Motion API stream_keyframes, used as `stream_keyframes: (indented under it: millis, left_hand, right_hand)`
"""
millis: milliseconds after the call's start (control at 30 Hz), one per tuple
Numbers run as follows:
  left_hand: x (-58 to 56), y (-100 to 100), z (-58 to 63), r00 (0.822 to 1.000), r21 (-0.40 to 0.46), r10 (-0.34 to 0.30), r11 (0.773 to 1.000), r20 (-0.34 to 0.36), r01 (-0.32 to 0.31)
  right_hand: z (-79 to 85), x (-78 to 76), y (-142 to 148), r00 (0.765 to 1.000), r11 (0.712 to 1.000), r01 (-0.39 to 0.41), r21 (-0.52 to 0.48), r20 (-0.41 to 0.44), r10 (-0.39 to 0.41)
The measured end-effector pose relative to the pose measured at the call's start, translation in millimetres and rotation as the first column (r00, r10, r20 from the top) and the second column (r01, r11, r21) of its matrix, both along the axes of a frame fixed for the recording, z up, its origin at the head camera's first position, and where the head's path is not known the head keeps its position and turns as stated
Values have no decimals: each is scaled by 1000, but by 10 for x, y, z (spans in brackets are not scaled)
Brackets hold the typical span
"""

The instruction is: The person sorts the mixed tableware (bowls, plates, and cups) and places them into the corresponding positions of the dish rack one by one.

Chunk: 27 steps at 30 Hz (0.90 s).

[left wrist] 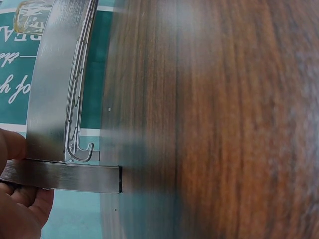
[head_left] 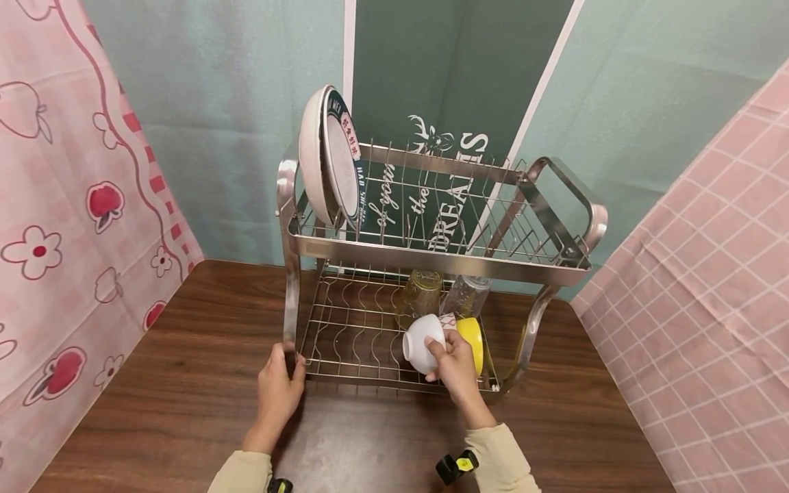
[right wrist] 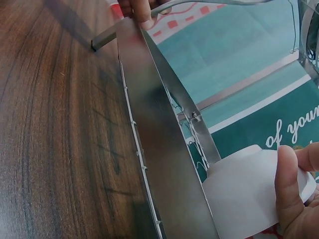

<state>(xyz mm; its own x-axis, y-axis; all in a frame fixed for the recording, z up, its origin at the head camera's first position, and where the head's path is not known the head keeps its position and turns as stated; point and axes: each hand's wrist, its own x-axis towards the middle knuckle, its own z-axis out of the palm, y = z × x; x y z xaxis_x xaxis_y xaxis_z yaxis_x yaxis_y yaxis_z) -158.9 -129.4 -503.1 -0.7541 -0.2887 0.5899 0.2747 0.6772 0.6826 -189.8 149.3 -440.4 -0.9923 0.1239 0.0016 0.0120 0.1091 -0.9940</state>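
Note:
My right hand (head_left: 457, 370) holds a white bowl (head_left: 420, 341) by its rim, with the bowl tipped on its side over the lower shelf of a metal dish rack (head_left: 431, 259). In the right wrist view the thumb lies along the outside of the white bowl (right wrist: 244, 186), which overlaps the shelf's front rail (right wrist: 164, 134). Just right of it, a yellow bowl (head_left: 471, 337) stands on edge, and a patterned piece (head_left: 448, 320) shows partly between them. My left hand (head_left: 279, 389) grips the rack's front left leg (head_left: 290, 308) low down, near the tabletop.
Upside-down on the lower shelf, behind the bowls, are an amber glass (head_left: 422, 291) and a clear glass (head_left: 468, 296). Large dishes (head_left: 314, 157) stand on edge at the upper shelf's left end. The rack stands on a brown wooden table (head_left: 185, 383), with curtains behind and at both sides.

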Motion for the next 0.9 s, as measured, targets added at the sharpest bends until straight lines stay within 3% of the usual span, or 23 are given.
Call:
stream_keyframes:
  millis: [533,900]
  left_hand:
    - [-7,3,-17,1000,12,-1,1000,-2,1]
    - [-2,0,-19,1000,4,-1,1000,-21,1]
  right_hand:
    - [-32,5,-38,998,993,45,108,-44,-40]
    - [-53,-37,-76,992,950,106,294,-94,-82]
